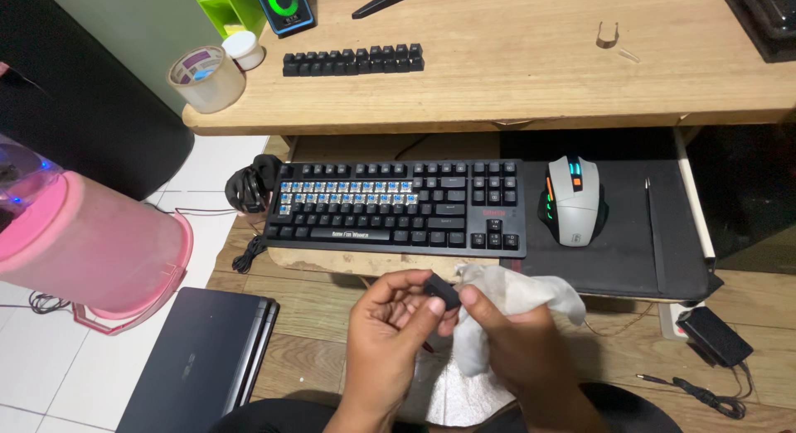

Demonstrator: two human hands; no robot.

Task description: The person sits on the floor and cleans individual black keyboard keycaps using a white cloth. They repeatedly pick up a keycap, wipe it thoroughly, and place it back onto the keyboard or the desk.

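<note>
The left hand (390, 333) pinches a black keycap (444, 290) in a fingertip grip; the right hand (522, 350) clenches a white cloth (514, 300) touching it. Both hang just below the keyboard (398, 208) tray's front edge, with open floor between the laptop (203, 358) and adapter (715, 335).

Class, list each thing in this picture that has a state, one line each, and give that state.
Keyboard: two rows of keycaps off.
Loose keycaps: lined up on desk.
Keycap: held in left hand.
Cloth: bunched in right hand.
Mouse: lit.
Laptop: closed.
</note>
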